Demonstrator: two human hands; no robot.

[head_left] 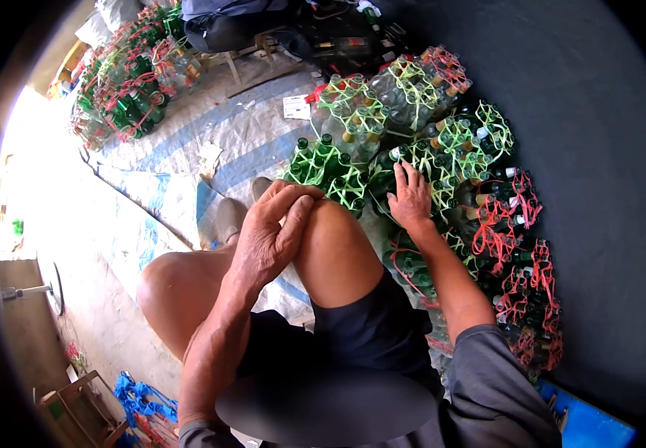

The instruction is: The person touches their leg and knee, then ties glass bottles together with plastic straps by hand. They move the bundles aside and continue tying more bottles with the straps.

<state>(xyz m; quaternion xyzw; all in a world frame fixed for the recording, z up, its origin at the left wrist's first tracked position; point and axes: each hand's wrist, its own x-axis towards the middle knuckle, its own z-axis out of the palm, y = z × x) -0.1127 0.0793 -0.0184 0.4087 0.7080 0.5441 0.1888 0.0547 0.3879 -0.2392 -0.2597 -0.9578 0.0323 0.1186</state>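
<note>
My left hand rests on my bare knee, its fingers curled together over the kneecap; whether anything is inside them is hidden. To the right, my right hand lies over the bottle bundles with its fingers apart, holding nothing. Just left of it stands a bundle of green bottles tied with light green string. Behind are clear bottles bound in the same green string. Further right, other bottles are tied with red string.
Another heap of tied bottles stands at the upper left on the blue-and-white sheet. A person sits at the top beside a wooden frame. Blue string lies at the lower left; a dark wall borders the right.
</note>
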